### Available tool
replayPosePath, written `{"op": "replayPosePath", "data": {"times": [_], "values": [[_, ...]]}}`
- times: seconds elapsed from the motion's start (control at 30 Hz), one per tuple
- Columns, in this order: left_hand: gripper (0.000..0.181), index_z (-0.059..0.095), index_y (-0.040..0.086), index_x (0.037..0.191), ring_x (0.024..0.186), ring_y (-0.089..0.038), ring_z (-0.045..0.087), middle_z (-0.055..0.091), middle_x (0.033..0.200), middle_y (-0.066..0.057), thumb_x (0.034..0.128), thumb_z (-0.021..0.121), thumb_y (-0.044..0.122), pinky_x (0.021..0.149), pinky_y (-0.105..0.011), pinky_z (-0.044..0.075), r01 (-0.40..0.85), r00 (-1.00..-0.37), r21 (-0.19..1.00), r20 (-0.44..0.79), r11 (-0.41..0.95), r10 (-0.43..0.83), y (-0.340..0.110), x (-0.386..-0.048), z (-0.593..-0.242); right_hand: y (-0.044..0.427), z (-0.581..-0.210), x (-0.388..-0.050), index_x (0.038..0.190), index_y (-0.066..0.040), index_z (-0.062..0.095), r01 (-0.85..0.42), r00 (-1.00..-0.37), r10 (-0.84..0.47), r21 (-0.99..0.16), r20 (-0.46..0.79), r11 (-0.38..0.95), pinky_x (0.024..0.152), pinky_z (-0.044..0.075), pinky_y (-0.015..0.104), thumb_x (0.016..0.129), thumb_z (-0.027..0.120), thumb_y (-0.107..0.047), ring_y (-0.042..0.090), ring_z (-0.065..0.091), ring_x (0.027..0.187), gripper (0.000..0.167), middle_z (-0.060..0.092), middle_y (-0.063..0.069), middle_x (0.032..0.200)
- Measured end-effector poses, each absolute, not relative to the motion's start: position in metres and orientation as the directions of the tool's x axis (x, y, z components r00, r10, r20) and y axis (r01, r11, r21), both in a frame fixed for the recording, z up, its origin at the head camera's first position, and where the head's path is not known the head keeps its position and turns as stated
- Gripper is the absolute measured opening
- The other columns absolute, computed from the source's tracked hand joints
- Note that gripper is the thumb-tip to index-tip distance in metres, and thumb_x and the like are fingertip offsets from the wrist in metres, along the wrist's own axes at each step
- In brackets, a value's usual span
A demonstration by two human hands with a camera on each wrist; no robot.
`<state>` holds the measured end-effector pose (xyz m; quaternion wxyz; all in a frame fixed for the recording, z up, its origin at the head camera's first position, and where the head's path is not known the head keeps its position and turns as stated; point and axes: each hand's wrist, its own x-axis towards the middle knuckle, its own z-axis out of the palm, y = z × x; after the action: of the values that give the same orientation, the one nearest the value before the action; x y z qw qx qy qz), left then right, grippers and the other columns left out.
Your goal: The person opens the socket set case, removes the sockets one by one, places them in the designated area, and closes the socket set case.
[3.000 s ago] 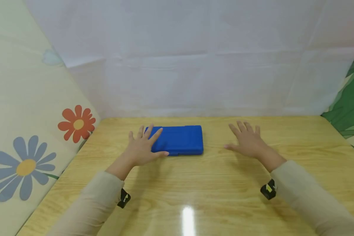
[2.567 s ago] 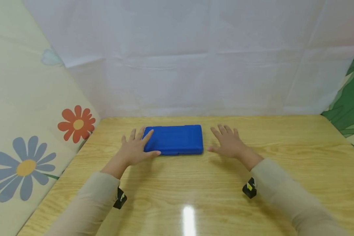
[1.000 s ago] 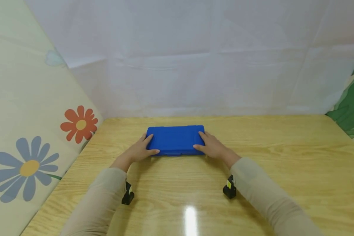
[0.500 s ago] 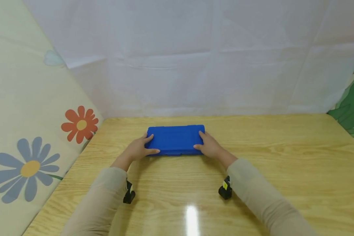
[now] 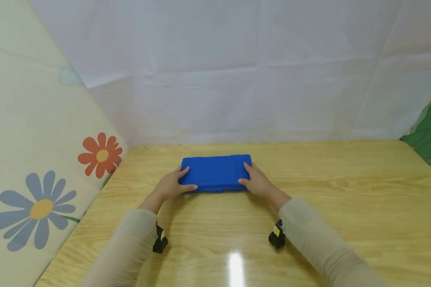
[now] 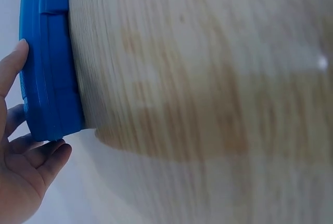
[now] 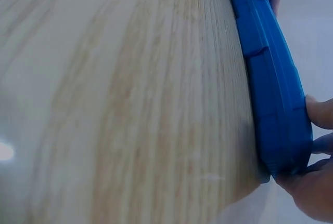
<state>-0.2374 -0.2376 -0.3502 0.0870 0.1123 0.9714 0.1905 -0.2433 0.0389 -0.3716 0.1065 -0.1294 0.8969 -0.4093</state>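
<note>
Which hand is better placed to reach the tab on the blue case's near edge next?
Probably the left hand: its thumb rests by that edge, somewhat closer to the tab than the thumb of the right hand. Both grip the blue case by its ends.

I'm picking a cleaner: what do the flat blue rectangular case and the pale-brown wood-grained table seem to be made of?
The flat blue rectangular case looks like moulded plastic, smooth and satiny: even colour, rounded corners. The pale-brown wood-grained table looks glossy, given its bright reflection; it could be varnished wood or printed laminate.
</note>
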Motion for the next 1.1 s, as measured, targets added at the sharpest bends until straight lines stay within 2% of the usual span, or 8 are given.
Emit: {"op": "replayPosePath", "data": {"times": [0.63,1.1], "values": [[0.083,0.028,0.005,0.134,0.119,-0.042,0.025,0.016,0.137,-0.026,0.0731,0.061,0.049,0.093,-0.048,0.028,0.218,-0.965,0.384,-0.055,0.897,0.258,-0.206,-0.237,-0.349,0.066,-0.367,-0.24,0.137,0.001,0.014,-0.142,-0.949,-0.303,-0.736,-0.089,0.662,0.1,0.013,0.046,0.091,0.044,-0.017,0.035,0.007,0.127,0.058,0.005,0.025,0.139],[0.078,0.033,0.008,0.133,0.118,-0.04,0.029,0.02,0.136,-0.025,0.0728,0.063,0.046,0.092,-0.046,0.031,0.218,-0.961,0.409,-0.071,0.886,0.269,-0.185,-0.227,-0.351,0.094,-0.375,-0.231,0.137,-0.001,0.014,-0.129,-0.949,-0.3,-0.745,-0.099,0.654,0.099,0.014,0.047,0.091,0.045,-0.017,0.035,0.007,0.127,0.058,0.006,0.023,0.14]]}}
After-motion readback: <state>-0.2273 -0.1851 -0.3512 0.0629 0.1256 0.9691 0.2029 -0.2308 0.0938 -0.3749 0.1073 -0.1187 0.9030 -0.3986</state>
